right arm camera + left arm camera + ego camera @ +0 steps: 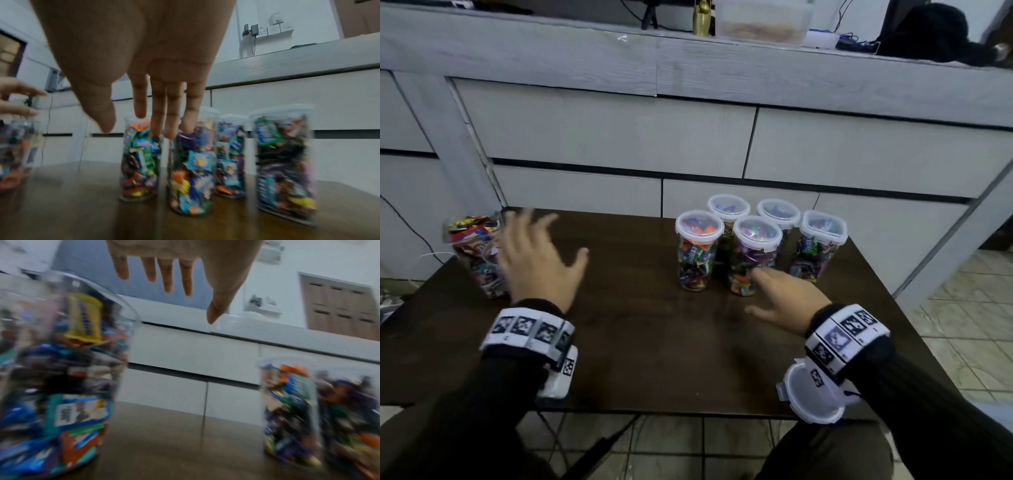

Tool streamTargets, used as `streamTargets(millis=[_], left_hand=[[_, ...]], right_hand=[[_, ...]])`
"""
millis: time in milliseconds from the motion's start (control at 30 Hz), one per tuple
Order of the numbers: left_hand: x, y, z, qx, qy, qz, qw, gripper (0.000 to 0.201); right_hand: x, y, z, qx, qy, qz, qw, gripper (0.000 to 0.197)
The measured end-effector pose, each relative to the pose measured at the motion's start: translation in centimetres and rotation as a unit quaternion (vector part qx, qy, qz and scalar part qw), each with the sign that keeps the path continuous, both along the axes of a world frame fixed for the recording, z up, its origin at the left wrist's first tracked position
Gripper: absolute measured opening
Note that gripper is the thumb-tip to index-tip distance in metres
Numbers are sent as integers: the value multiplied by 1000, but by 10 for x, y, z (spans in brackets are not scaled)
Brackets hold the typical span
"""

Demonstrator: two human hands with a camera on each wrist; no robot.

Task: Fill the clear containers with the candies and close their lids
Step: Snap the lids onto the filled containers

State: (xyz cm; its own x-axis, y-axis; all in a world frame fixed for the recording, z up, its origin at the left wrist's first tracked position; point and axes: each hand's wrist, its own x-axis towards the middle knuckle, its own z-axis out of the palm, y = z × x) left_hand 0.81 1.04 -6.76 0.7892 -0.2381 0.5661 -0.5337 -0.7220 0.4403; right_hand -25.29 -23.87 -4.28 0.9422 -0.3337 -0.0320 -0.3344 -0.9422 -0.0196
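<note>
Five lidded clear containers (743, 240) packed with candies (191, 170) stand clustered at the far right of the tabletop (654, 325). Right hand (787, 301): fingers extended, empty, just short of the cluster. Left hand (537, 260): spread, empty, beside an open candy tub (472, 246). Only the head view shows a loose lid (811, 394) under the right wrist.

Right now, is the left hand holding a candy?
No, the left hand is open above the table, fingers spread and holding nothing.

Clear glossy plastic containers (700, 253) with translucent plastic lids (699, 223), shiny candy wrappers (200, 160), dark smooth wood-grain table (654, 342).
</note>
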Motion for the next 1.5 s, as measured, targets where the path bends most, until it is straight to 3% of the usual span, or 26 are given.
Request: streamTargets(millis=[133,233,433,733,967,1100,1267,1367,1500], left_hand=[[12,12,-12,-138,111,97,979,88],[23,13,-25,-199,183,112,956,96],[41,15,-31,-274,186,122,936,98],[10,17,-36,-226,238,9,944,99],[-48,-10,-48,-196,242,-165,936,94],[-77,-33,-50,-164,299,-292,893,97],[-105,-59,-48,-144,334,-433,825,99],[-112,-69,-51,-160,362,-480,783,105],[-113,-70,-56,-169,368,-499,766,101]], right_hand=[[-35,-13,-25,47,198,-90,975,84],[-54,-13,-44,56,265,-127,954,109],[-80,-9,-63,32,270,-160,949,102],[-45,-5,-42,65,183,-118,974,85],[-3,6,-8,105,-67,-58,991,69],[13,18,15,131,-150,11,980,67],[27,39,28,118,-146,102,977,70],[30,46,25,89,-123,127,980,71],[25,51,19,71,-94,129,985,76]])
